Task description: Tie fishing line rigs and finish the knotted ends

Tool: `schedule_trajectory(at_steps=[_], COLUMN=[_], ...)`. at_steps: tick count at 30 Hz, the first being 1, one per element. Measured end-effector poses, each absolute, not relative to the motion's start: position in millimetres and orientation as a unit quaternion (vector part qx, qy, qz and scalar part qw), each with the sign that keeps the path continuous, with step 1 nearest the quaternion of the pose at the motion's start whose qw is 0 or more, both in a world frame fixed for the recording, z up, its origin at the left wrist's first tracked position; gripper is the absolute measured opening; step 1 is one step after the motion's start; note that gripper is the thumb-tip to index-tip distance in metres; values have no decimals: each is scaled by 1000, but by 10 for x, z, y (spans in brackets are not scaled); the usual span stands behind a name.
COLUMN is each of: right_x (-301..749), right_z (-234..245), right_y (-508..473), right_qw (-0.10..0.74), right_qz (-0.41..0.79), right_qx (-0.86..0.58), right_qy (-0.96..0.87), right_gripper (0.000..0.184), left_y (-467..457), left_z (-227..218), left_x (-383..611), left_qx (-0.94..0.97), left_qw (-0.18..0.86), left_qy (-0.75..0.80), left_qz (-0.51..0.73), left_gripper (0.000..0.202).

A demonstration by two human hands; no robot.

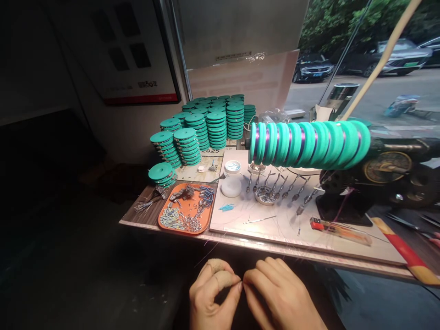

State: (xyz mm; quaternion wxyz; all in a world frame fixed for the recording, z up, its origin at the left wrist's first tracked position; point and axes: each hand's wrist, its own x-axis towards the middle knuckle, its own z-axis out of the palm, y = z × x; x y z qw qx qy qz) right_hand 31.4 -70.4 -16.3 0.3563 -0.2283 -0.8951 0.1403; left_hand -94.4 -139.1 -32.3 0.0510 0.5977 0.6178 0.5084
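My left hand is in front of the table edge, its thumb and index finger pinched together; light covers wrap two of its fingers. Fingertip to fingertip with it, my right hand is closed in a pinch as well. Whatever lies between the fingertips is too small to make out. A fine filament shows just above my left hand. On the board beyond the hands lie a small bundle of blue strands and thin metal pieces.
An orange tray holds small metal parts and tubes. Green spools stand stacked at the back. More green foam spools sit on a shaft above hanging sinkers. A utility knife and scissors lie right.
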Motion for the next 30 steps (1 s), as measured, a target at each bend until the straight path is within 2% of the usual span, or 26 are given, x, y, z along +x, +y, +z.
schedule_trajectory(at_steps=[14, 21, 30], right_x=[298, 332, 322], right_z=[-188, -244, -257], right_y=[-703, -710, -706], right_qw=[368, 331, 326], right_qz=[137, 145, 137], right_qx=[-227, -232, -237], right_qy=[-891, -903, -905], right_gripper=[22, 17, 17], left_y=[-1384, -1390, -1386], left_z=[-306, -300, -300], left_x=[-946, -946, -952], left_qx=[602, 605, 607], left_qw=[49, 38, 29], left_qy=[616, 617, 620], left_qz=[506, 503, 497], left_gripper=[14, 14, 15])
